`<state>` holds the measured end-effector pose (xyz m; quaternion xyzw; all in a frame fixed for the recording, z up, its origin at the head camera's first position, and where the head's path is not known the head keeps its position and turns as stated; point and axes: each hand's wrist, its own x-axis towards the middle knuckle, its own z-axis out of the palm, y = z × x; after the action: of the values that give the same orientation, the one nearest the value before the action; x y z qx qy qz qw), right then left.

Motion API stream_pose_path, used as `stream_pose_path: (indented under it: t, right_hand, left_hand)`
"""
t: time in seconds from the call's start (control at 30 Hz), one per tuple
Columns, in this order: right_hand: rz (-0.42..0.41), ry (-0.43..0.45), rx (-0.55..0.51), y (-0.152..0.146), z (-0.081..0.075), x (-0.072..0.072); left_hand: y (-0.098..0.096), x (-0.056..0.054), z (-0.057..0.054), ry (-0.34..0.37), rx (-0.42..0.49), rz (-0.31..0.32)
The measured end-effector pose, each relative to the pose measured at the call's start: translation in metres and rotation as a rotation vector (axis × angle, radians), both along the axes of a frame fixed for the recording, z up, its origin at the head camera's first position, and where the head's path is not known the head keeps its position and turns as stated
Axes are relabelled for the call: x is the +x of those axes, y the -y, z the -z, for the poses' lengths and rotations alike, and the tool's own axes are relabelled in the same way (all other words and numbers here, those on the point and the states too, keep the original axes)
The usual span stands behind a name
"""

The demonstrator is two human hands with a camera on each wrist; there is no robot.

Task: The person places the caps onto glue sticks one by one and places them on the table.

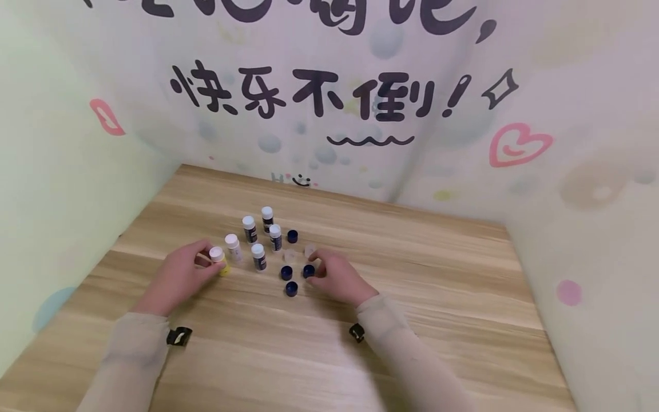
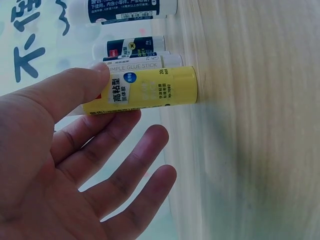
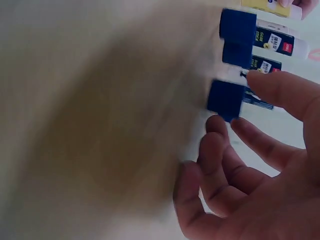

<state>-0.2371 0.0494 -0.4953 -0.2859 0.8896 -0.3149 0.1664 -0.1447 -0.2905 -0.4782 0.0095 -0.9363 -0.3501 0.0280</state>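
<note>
My left hand [image 1: 177, 276] pinches a yellow glue stick [image 2: 145, 90] with a white cap between thumb and fingers; the other fingers spread loosely below it. The glue stick stands upright at the left of the group. Over the loose caps is my right hand [image 1: 338, 277], its thumb and index finger apart on either side of a dark blue cap [image 3: 226, 98]. No grip on that cap shows. A clear cap [image 1: 310, 250] lies by the right index fingertip. Other dark blue caps [image 1: 292, 289] and another clear cap [image 1: 290, 256] lie to its left.
Several dark blue glue sticks [image 1: 259, 258] with white caps stand upright between the hands. A pale glue stick [image 1: 234, 248] stands beside the yellow one. The wood-grain table [image 1: 443, 286] meets a wall [image 1: 329, 154] with printed lettering at the back.
</note>
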Motion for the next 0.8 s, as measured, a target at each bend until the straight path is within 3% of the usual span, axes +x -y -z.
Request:
stream_pose_path:
  t: [0.33, 0.57, 0.8]
  right_hand:
    - [0.054, 0.098, -0.064, -0.0014, 0.0082, -0.0006]
    - [0.029, 0.086, -0.117, -0.0045, 0.0093, -0.0025]
    - [0.022, 0.081, -0.082, -0.0020, 0.0089, 0.0003]
  left_hand:
    - [0.0017, -0.0005, 0.0009, 0.003, 0.003, 0.009]
    - [0.0029, -0.0029, -0.0007, 0.017, 0.005, 0.014]
    - [0.0032, 0.0001, 0.0010, 0.010, 0.006, 0.018]
